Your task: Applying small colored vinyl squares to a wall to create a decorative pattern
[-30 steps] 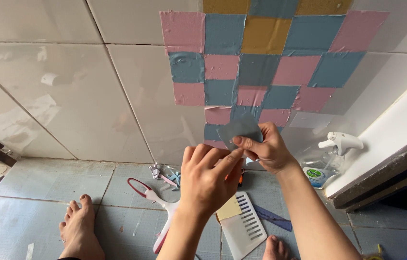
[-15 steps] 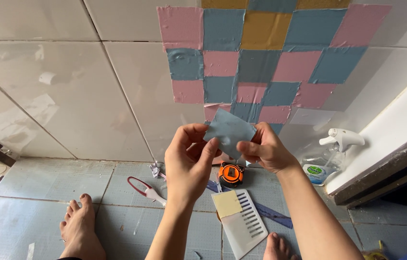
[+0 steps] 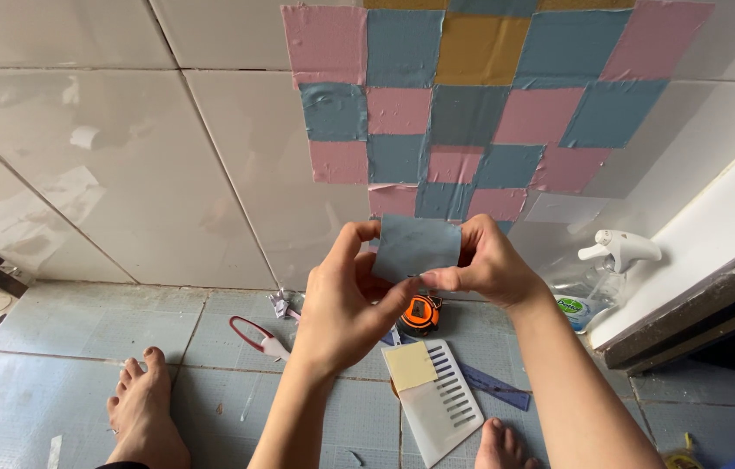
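Blue square sheet [image 3: 416, 246] pinched between both hands, left hand [image 3: 343, 304], right hand [image 3: 482, 265], above tape measure [image 3: 420, 314]

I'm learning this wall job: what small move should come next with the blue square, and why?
Probably peel its backing: both hands, left hand and right hand, pinch the blue square at its lower edge, away from the wall, and the patchwork has a gap at its lower right.
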